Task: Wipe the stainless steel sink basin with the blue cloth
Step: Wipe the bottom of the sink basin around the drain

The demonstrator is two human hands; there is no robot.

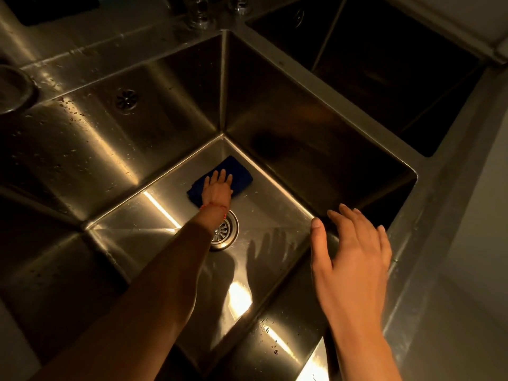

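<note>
Wiping is underway: left hand (218, 187) presses flat, fingers straight, on the folded blue cloth (238, 175) beyond the round drain (225, 229) of the stainless steel sink basin (275, 215). Right hand (354, 251) hovers spread, holding nothing. Walls and near floor likely remain.

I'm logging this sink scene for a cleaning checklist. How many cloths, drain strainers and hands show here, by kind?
Blue cloth: 1
Drain strainers: 2, floor drain and shelf drain
Hands: 2, left hand flat on the cloth, right hand above the basin
Total: 5
</note>
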